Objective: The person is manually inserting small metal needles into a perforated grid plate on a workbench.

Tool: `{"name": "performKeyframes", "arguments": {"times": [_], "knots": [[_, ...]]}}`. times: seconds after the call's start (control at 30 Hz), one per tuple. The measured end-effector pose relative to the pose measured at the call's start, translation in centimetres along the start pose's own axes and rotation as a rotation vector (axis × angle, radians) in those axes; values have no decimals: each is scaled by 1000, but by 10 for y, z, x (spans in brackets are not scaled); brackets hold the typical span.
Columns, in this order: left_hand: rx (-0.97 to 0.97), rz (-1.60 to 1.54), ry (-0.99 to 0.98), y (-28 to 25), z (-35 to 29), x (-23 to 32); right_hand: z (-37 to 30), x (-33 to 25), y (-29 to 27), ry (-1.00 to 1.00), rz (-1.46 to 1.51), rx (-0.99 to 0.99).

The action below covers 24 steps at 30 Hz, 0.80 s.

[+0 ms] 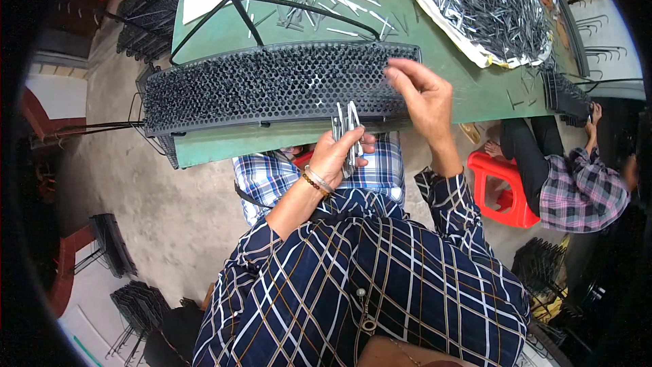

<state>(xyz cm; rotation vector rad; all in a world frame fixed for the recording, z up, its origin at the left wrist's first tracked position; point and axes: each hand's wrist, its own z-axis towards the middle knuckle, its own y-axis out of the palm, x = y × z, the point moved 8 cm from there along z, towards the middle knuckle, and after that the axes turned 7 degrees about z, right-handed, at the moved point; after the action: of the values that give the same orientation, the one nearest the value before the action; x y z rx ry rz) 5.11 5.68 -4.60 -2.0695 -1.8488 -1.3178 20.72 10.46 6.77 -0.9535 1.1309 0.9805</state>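
While our left hand grasps a bundle of metal pins at the front edge of the perforated black rack, our right hand hovers by its right end; whether those fingers pinch anything, we cannot tell. The rack lies along the near side of the green table.
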Motion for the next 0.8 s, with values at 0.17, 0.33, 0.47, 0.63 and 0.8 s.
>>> {"name": "performKeyframes", "arguments": {"times": [0.17,0.33,0.47,0.63,0.8], "knots": [[-29,-65,7,3,2,1,17,-10,20,-386,-270,29],[-33,-72,-4,-2,1,-4,18,2,37,-406,-343,-53],[-49,-78,-6,-1,1,-6,13,-6,43,-606,-486,-85],[-68,-70,-3,4,-1,-1,11,-11,50,-638,-587,-114],[-39,-64,-11,1,0,-4,11,-6,51,-657,-614,-121]]}}
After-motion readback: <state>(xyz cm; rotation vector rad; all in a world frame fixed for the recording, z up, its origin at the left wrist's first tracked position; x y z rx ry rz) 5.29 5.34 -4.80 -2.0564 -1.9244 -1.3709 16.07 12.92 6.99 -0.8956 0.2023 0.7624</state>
